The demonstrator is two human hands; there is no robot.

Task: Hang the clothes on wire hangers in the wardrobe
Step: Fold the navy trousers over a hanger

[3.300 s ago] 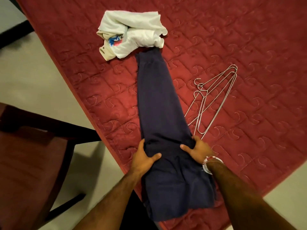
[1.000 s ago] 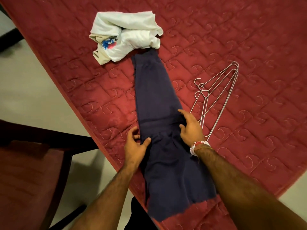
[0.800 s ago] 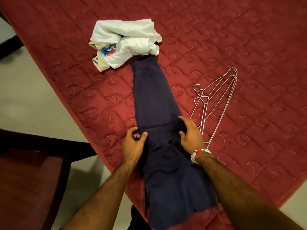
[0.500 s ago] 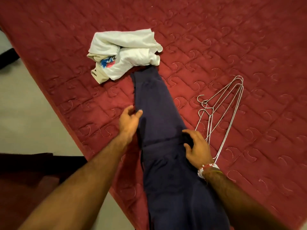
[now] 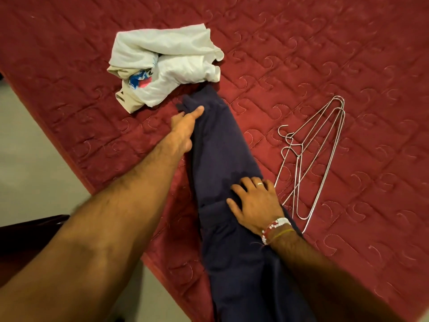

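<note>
In the head view, a red quilted mattress [image 5: 348, 54] was seen, its soft surface stitched in squares with curled motifs. A pair of navy trousers [image 5: 220, 159] of matte woven cloth was laid out long and narrow across it, the near end hanging over the mattress edge and the far end touching a crumpled white garment [image 5: 167, 66] that bore a blue and pink print.

The left hand [image 5: 183, 129] was placed at the far end of the trousers, on their left edge. Its thumb was laid straight on top of the cloth, while the other fingers were largely hidden at the fold, so it could not be told whether the edge was pinched.

The right hand [image 5: 255, 203] was pressed flat on the middle of the trousers, fingers spread and apart, nothing clasped. A beaded bracelet [image 5: 276, 226] was worn on that wrist and a ring [image 5: 260, 184] on one finger.

Thin, shiny wire hangers [image 5: 311, 156], triangular with hooked tops, were stacked overlapping on the mattress just beside the right hand. A pale smooth floor [image 5: 27, 159] and part of a dark wooden chair [image 5: 23, 240] were visible at the left.
</note>
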